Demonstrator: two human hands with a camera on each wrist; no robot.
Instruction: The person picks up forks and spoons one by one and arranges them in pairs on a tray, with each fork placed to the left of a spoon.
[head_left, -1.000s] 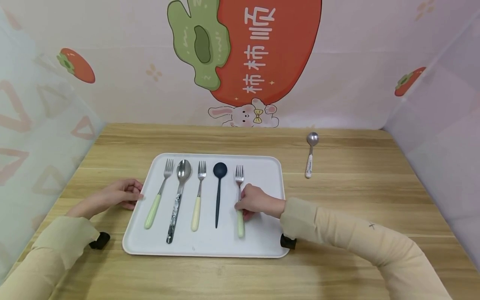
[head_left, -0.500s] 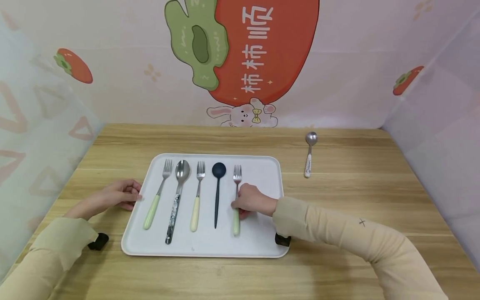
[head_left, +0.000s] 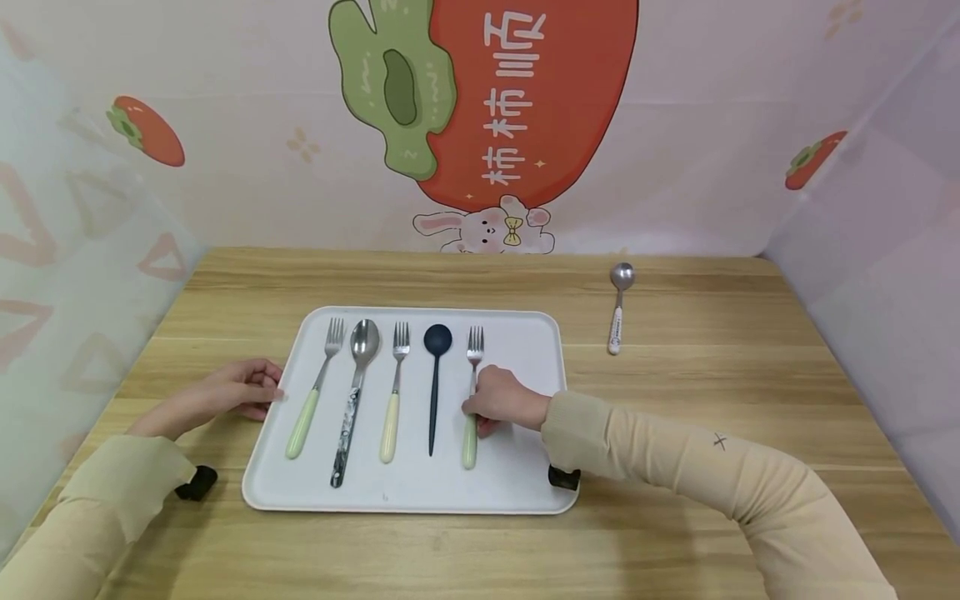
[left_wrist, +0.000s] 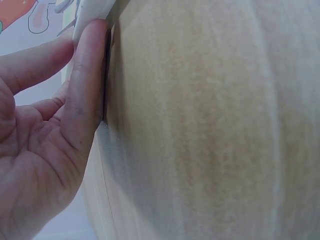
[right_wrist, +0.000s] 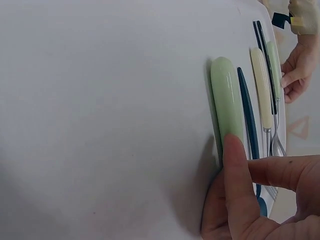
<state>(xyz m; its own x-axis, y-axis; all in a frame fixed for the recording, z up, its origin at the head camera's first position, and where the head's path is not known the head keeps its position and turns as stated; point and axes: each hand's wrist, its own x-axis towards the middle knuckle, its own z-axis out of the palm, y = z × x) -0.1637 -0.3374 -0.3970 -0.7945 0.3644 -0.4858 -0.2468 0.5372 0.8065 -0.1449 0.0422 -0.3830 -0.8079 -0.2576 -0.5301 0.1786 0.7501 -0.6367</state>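
A white tray [head_left: 420, 500] lies on the wooden table, bearing a row of forks and spoons. My right hand [head_left: 504, 398] pinches a green-handled fork [head_left: 469, 446] at the row's right end, its tines facing the back. In the right wrist view the thumb presses on the fork's green handle [right_wrist: 226, 92]. Left of it lie a black spoon [head_left: 435, 375], a cream-handled fork [head_left: 391, 425], a steel spoon with a patterned handle [head_left: 348, 421] and another green-handled fork [head_left: 303, 425]. My left hand [head_left: 240, 390] holds the tray's left rim between thumb and fingers.
A small spoon with a white handle [head_left: 617, 321] lies on the table [head_left: 712, 350], right of the tray and toward the back. Printed wall sheets [head_left: 262, 167] enclose the table at the back and both sides.
The fork in my right hand has shifted slightly left and back, its handle end swinging left. My left hand stays at the tray's rim. The head view has shifted a little.
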